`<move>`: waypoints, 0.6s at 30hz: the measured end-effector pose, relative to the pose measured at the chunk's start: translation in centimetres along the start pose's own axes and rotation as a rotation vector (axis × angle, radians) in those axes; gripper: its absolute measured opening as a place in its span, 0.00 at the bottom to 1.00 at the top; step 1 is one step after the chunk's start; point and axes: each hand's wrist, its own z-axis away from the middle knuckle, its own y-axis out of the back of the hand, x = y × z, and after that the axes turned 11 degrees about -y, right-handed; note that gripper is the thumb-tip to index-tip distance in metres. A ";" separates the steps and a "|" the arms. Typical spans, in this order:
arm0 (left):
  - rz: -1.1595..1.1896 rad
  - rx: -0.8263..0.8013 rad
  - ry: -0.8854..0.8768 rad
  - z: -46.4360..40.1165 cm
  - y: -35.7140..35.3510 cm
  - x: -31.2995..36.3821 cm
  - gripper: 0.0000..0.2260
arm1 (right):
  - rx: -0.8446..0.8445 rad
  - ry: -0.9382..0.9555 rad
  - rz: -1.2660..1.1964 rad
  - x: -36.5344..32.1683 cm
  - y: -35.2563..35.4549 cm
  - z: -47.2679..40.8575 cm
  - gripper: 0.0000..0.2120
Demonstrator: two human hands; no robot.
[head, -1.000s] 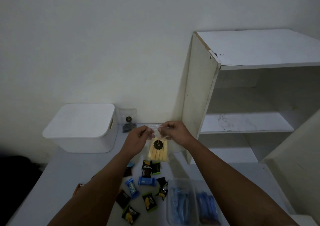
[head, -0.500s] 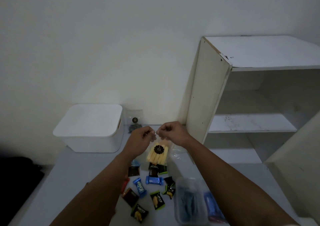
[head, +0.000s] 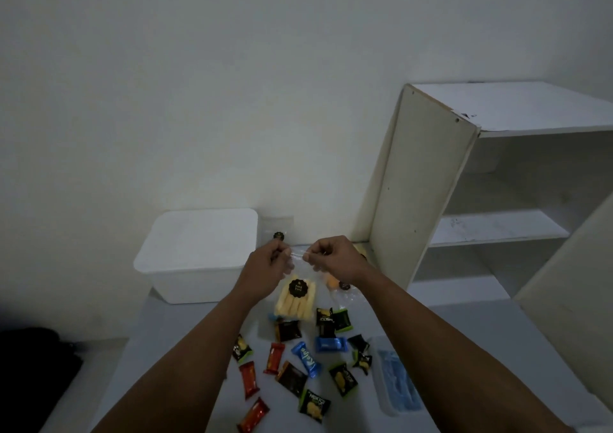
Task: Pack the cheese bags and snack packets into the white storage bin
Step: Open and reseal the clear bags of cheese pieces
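A clear cheese bag (head: 296, 296) with yellow sticks and a black round label hangs above the table. My left hand (head: 267, 268) and my right hand (head: 331, 260) pinch its top edge from both sides. The white storage bin (head: 195, 256), its lid on, stands at the back left. A second clear bag (head: 278, 232) with a black label leans on the wall beside the bin. Another bag (head: 338, 285) with orange contents lies under my right wrist. Several snack packets (head: 306, 361) in blue, red, black and green lie scattered on the table in front.
A white open shelf unit (head: 431, 180) stands at the right, close to my right hand. A clear plastic box with blue items (head: 396, 383) sits at the front right of the grey table (head: 185, 349). A dark shape lies on the floor at the left.
The view has tilted down, so more packets show at the front. Both hands still pinch the bag's top edge; the bag now hangs a little lower over the packets.
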 end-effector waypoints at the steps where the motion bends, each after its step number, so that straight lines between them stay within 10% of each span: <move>1: 0.009 -0.012 -0.006 0.2 0.7 0.0 0.07 | 0.016 0.004 0.009 -0.3 -0.6 0.3 0.08; 18: 0.016 -0.143 -0.095 2.3 5.8 0.5 0.07 | 0.199 -0.002 -0.023 -2.5 -5.7 4.3 0.06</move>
